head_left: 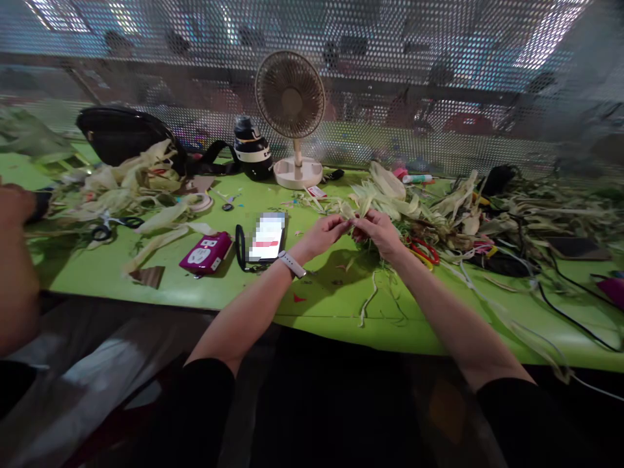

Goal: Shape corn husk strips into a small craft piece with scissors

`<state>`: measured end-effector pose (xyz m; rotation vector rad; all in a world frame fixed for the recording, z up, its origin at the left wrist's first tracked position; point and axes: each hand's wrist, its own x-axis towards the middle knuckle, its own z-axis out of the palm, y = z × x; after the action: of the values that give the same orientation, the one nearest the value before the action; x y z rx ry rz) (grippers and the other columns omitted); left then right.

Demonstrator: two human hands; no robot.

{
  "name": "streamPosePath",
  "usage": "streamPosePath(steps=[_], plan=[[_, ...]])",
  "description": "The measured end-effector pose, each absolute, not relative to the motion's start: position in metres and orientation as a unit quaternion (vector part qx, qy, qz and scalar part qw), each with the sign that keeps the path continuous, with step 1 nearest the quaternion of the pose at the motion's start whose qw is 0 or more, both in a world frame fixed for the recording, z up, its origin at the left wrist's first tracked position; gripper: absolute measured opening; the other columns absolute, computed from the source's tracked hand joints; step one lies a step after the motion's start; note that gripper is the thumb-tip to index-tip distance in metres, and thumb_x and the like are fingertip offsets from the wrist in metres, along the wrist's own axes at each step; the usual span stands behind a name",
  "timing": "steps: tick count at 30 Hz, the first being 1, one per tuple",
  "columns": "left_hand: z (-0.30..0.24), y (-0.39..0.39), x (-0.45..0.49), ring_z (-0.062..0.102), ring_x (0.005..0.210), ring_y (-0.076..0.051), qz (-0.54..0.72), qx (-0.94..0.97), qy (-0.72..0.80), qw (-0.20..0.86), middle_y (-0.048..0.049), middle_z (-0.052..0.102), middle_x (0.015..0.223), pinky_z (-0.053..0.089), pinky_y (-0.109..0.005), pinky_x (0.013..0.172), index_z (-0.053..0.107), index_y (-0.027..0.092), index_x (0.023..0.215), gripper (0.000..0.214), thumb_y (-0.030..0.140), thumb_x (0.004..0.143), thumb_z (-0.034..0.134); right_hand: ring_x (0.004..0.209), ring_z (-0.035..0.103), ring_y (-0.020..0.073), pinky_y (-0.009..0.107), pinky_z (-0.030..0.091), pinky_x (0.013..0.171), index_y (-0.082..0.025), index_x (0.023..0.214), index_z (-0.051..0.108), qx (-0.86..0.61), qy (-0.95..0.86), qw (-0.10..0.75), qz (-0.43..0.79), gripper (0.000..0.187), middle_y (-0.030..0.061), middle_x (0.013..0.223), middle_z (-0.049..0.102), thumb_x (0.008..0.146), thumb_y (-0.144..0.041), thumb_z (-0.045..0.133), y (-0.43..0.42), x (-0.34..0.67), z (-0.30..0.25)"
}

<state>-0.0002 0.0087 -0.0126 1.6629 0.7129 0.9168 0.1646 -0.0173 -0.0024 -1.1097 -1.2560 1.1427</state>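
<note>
My left hand [325,234] and my right hand [377,231] meet above the green table, fingertips almost touching. Both pinch a pale green piece of corn husk [361,207], which sticks up between them. The fingers are closed, and the exact grip point is small and partly hidden. Just right of my right hand, scissors with red and yellow handles [423,252] lie partly under plant scraps. A twisted pale strand [369,300] rests on the table below my hands. Behind them spreads a heap of loose corn husks [390,185].
A phone [269,236] and a magenta packet [207,253] lie to the left. Behind stand a fan [291,97], a black bottle [252,151] and a black bag [129,138]. Dark scissors [110,227] lie farther left, near another person's arm [17,260]. Cables [568,302] run along the right.
</note>
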Motion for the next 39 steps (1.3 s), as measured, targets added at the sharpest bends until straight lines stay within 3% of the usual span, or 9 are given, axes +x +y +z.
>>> streamPosePath(steps=[5,9,15,23,29,33,36,39], plan=[[-0.010,0.008,0.000,0.028,0.051,-0.008,0.425,0.670,0.302,0.528,0.0059,0.034,0.055,0.022,-0.026,0.048,0.049,0.020,0.068,0.041,0.055,0.081,0.064,0.053,0.063,0.0133,0.024,0.055,0.050,-0.017,0.072,0.062,-0.425,-0.564,0.514,0.487,0.045,0.0001,0.060,0.066,0.057,-0.055,0.082,-0.016,0.168,0.000],[-0.008,0.007,0.000,0.027,0.050,-0.008,0.439,0.653,0.286,0.546,0.0058,0.033,0.055,0.019,-0.026,0.048,0.047,0.020,0.067,0.045,0.059,0.078,0.066,0.056,0.065,0.0139,0.027,0.058,0.055,-0.018,0.076,0.064,-0.402,-0.579,0.512,0.490,0.042,-0.0005,0.065,0.068,0.058,-0.050,0.084,-0.019,0.171,0.003],[-0.005,0.005,-0.001,0.024,0.047,-0.007,0.422,0.647,0.261,0.579,0.0072,0.029,0.055,0.017,-0.026,0.047,0.047,0.020,0.067,0.046,0.061,0.076,0.067,0.048,0.059,0.0128,0.026,0.053,0.045,-0.017,0.077,0.065,-0.405,-0.586,0.508,0.484,0.036,-0.0004,0.059,0.066,0.060,-0.044,0.080,-0.025,0.172,0.005],[-0.010,0.003,0.001,0.038,0.058,-0.010,0.431,0.725,0.269,0.465,0.0025,0.046,0.060,0.031,-0.025,0.055,0.052,0.018,0.066,0.043,0.058,0.080,0.064,0.042,0.056,0.0119,0.026,0.054,0.047,-0.016,0.061,0.060,-0.456,-0.585,0.495,0.452,0.011,-0.0029,0.046,0.057,0.058,-0.026,0.064,-0.024,0.167,0.004],[-0.009,0.001,0.001,0.042,0.061,-0.011,0.439,0.734,0.264,0.446,0.0010,0.050,0.063,0.034,-0.026,0.059,0.054,0.018,0.068,0.040,0.055,0.082,0.062,0.041,0.049,0.0069,0.024,0.055,0.045,-0.016,0.062,0.060,-0.457,-0.562,0.516,0.458,0.011,-0.0054,0.051,0.058,0.053,-0.023,0.060,-0.022,0.161,0.001],[-0.008,0.000,0.000,0.038,0.057,-0.010,0.433,0.724,0.265,0.466,0.0021,0.046,0.060,0.032,-0.025,0.055,0.055,0.018,0.066,0.040,0.054,0.080,0.066,0.041,0.047,0.0060,0.021,0.052,0.042,-0.016,0.058,0.059,-0.461,-0.565,0.516,0.450,0.008,-0.0051,0.050,0.057,0.053,-0.021,0.061,-0.021,0.162,0.002],[-0.010,0.004,-0.002,0.036,0.050,-0.008,0.449,0.666,0.280,0.526,0.0039,0.043,0.055,0.031,-0.025,0.050,0.054,0.019,0.067,0.041,0.057,0.080,0.065,0.044,0.053,0.0087,0.023,0.054,0.045,-0.016,0.064,0.062,-0.454,-0.556,0.523,0.459,0.015,-0.0025,0.054,0.061,0.056,-0.027,0.069,-0.020,0.164,0.003],[-0.013,0.009,-0.002,0.050,0.053,-0.011,0.471,0.578,0.303,0.594,0.0002,0.055,0.058,0.040,-0.026,0.054,0.055,0.020,0.069,0.049,0.065,0.085,0.051,0.051,0.061,0.0127,0.026,0.057,0.048,-0.016,0.074,0.065,-0.449,-0.523,0.551,0.470,0.030,-0.0002,0.061,0.066,0.059,-0.040,0.075,-0.017,0.166,0.002]])
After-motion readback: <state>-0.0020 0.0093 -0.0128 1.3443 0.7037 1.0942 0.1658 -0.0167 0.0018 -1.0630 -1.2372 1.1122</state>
